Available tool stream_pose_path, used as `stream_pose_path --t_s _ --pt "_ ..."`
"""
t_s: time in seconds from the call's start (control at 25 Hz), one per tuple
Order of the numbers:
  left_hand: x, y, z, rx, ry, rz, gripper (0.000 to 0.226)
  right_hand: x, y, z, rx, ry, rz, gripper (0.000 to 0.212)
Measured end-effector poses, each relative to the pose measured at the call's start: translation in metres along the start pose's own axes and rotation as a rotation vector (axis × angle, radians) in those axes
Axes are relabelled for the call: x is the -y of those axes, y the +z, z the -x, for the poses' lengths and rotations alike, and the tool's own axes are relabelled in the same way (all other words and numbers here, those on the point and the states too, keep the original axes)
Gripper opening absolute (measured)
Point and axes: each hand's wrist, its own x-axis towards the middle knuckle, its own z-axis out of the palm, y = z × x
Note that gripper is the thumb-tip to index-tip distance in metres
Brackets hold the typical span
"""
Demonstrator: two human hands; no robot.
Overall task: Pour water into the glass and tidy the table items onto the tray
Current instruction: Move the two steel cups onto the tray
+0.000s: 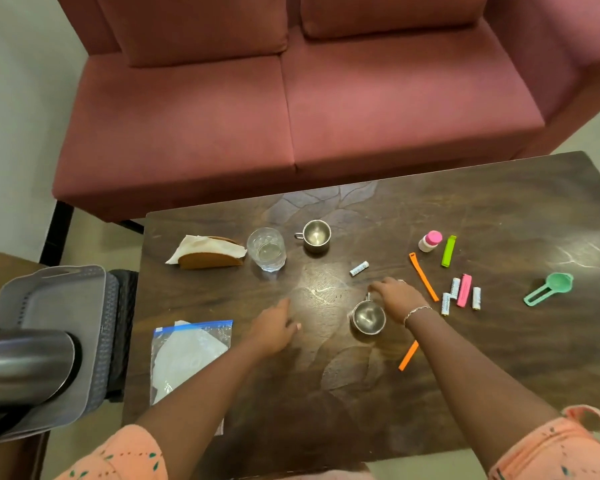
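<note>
where pink sofa (361,116) stands, dark table (482,209) — glossy

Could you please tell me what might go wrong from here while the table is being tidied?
The right hand reaches at the near steel cup beside loose batteries; a nudge could send them rolling.
The tray sits left of the table, a steel vessel overlapping it, so room may be tight.
The glass stands by the napkins; a spill could soak them.
</note>
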Motion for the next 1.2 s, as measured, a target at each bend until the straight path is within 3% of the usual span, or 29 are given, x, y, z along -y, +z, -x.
stream_pose_path --t_s 0.12,0.28,0.48,0.64,0.72,0.84,0.92,1.04,1.2 --pt "-0.012 -0.016 -0.029 -0.072 0.003 0.022 0.057 -0.003 0.004 -0.022 0.14 -0.103 0.152 0.04" --pt "-0.028 -0.036 -0.07 -0.161 -0.043 0.129 0.053 -0.017 0.008 -0.034 0.173 -0.131 0.262 0.029" --pt "-0.048 -0.049 -0.11 -0.223 -0.072 0.13 0.045 -0.034 0.023 -0.026 0.189 -0.073 0.162 0.027" --pt "-0.062 -0.063 -0.151 -0.185 -0.2 0.154 0.049 -0.041 0.026 -0.009 0.26 -0.052 0.103 0.019" --pt "-0.066 -0.064 -0.17 -0.11 -0.272 0.191 0.051 -0.043 0.027 0.001 0.296 -0.028 0.021 0.015" --pt "-0.067 -0.057 -0.19 0.002 -0.375 0.241 0.046 -0.046 0.036 0.025 0.286 0.023 -0.195 0.027" --pt "-0.066 -0.049 -0.193 0.003 -0.45 0.238 0.041 -0.047 0.041 0.044 0.265 0.09 -0.511 0.039" --pt "-0.063 -0.023 -0.185 -0.05 -0.473 0.21 0.032 -0.046 0.046 0.064 0.213 0.191 -0.789 0.035" --pt "-0.055 0.01 -0.174 -0.072 -0.45 0.591 0.028 -0.041 0.056 0.07 0.092 0.269 -0.989 0.035"
